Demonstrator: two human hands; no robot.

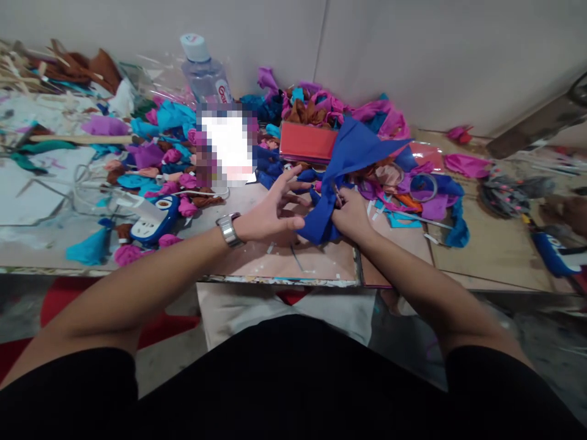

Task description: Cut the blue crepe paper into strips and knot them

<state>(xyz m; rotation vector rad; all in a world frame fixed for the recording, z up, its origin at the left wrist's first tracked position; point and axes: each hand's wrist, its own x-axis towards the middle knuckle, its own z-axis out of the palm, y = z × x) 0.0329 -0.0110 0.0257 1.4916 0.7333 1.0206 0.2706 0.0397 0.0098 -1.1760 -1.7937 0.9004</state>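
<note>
A dark blue piece of cloth or crepe paper (353, 150) stands up, creased, over the worktop, its lower part hanging between my hands. My right hand (352, 214) is closed around its lower edge; some of the fingers are hidden behind the blue folds. To the left, my left hand (279, 211), with a metal watch (229, 230) on the wrist, has its fingers spread and thumb pointing at the blue material. No grip on it shows there. Behind the blue piece stands a red box (307, 140) heaped with coloured scraps.
A bottle with a white cap (206, 76) stands against the wall. A blue-and-white power strip (155, 221) with cables lies left, among pink and blue bundles (147, 156). A bright phone-like screen (229, 146) is partly blurred. A tape roll (422, 187) lies right.
</note>
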